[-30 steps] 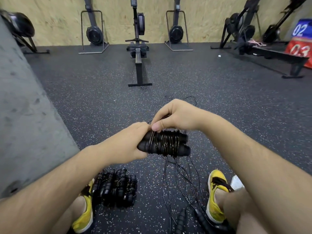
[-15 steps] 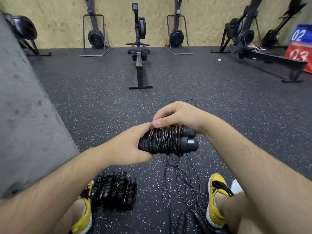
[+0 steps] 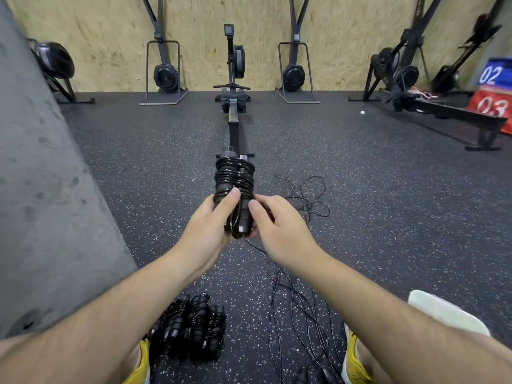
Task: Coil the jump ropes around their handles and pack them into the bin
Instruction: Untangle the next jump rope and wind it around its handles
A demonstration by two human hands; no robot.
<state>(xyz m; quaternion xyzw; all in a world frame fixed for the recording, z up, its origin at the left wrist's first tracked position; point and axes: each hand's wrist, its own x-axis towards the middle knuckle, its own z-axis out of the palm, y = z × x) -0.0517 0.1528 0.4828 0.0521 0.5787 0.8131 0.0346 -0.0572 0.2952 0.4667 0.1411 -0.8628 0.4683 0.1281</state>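
Observation:
A black jump rope coiled round its two handles points away from me, upright in view. My left hand grips the near end of the bundle, thumb laid on the coils. My right hand pinches the lower end from the right side. Several coiled rope bundles lie on the floor by my left foot. Loose black ropes trail over the floor between my feet, with loops further out. No bin is in view.
I sit on a dark speckled rubber floor with yellow shoes at the bottom. A grey concrete wall rises on the left. A rowing machine stands straight ahead, more machines along the wooden back wall. Numbered boxes sit far right.
The bundle has turned from lying crosswise to pointing away from me. Both hands have shifted to its near end, and the camera has tilted.

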